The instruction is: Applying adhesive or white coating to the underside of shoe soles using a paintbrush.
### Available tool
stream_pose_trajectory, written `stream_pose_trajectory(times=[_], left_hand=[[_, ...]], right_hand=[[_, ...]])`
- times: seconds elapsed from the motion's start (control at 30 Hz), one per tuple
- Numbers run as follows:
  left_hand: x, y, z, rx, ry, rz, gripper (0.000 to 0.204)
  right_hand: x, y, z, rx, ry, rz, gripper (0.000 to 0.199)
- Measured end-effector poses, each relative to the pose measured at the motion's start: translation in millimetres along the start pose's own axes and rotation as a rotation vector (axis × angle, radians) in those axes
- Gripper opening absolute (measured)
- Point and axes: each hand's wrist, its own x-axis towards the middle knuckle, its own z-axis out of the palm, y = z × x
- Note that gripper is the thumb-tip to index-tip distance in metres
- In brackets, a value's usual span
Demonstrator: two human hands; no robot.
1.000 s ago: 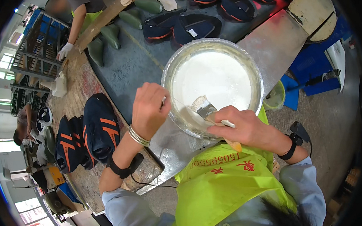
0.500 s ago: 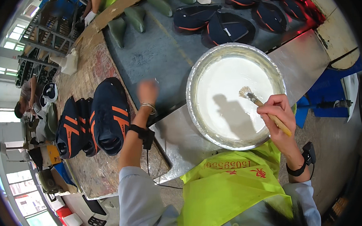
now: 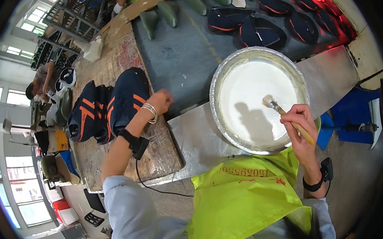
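Plainly itemised, as I stand by:

Brush (image 3: 276, 107), one, right of centre in the frame; middle of its wooden handle covered by fingers. Bristles over the liquid (image 3: 280, 78); whether they touch it, I cannot tell.

Right hand (image 3: 302, 124), fingers closed about the brush handle.

Basin (image 3: 217, 90), metal, centre right; lower right rim partly hidden behind that hand, a dark shadow across the white liquid.

Left hand (image 3: 159, 102), left of centre, fingers curled and blurred; whether they grip anything, I cannot tell. Just beside it, striped shoes (image 3: 127, 90), dark blue and orange, the rear ones half hidden by the foremost, which the forearm partly overlaps.

Green lasts (image 3: 150, 23), a row along the top, some cut off by the edge.

Dark shoes (image 3: 260, 31), upper right, overlapping; the farthest hard to separate under red light.

Gloved hand (image 3: 118, 8), another person's, top left, small; the body cut off.
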Motion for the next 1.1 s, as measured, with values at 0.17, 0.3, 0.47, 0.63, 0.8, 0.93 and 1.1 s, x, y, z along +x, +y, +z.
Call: stream_pose_trajectory(times=[0.17, 0.3, 0.47, 0.63, 0.8, 0.93, 1.1], left_hand=[[-73.8, -5.9, -65.5, 0.091, 0.645, -0.034, 0.02], [-147.0, -34.6, -94.9, 0.489, 0.162, -0.299, 0.081], [-160.6, -58.9, -60.4, 0.428, 0.205, -0.206, 0.094], [-166.8, -72.7, -57.5, 0.643, 0.353, -0.063, 0.073], [-192.5, -45.0, -83.7, 0.446, 0.706, -0.092, 0.073], [-178.4, -12.6, -104.1, -0.088, 1.043, 0.091, 0.075], [-56.0, 3.9, -108.4, 0.221, 0.642, 0.25, 0.077]], right_hand=[[-3.5, 3.8, -5.5, 0.193, 0.075, 0.102, 0.014], [0.7, 13.5, -3.2, 0.46, 0.18, 0.391, 0.021], [4.5, 21.9, 5.2, 0.819, 0.204, 0.67, 0.024], [11.0, 17.4, 16.3, 0.783, 0.083, 0.731, 0.021], [9.5, 10.1, 7.9, 0.811, 0.057, 0.72, 0.029], [14.8, 14.8, 0.3, 0.937, 0.098, 0.818, 0.031], [15.2, 18.1, 10.2, 0.932, 0.128, 0.872, 0.029]])
